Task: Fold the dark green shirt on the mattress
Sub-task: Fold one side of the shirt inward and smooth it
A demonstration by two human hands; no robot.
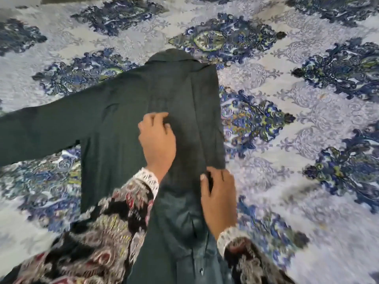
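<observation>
The dark green shirt [123,111] lies on the patterned mattress [297,99], collar pointing away from me. Its right side is folded inward over the body, with a sleeve lying lengthwise down the fold. The left sleeve [37,128] stretches out flat to the left edge of view. My left hand [158,140] rests on the middle of the shirt, fingers curled and pressing the cloth. My right hand [217,191] pinches the lower end of the folded sleeve between thumb and fingers. The shirt's hem runs toward me, partly hidden by my patterned sleeves.
The mattress cover is pale lilac with dark blue and green ornate motifs and spreads around the shirt on all sides. A darker strip [61,0] shows at the far top edge.
</observation>
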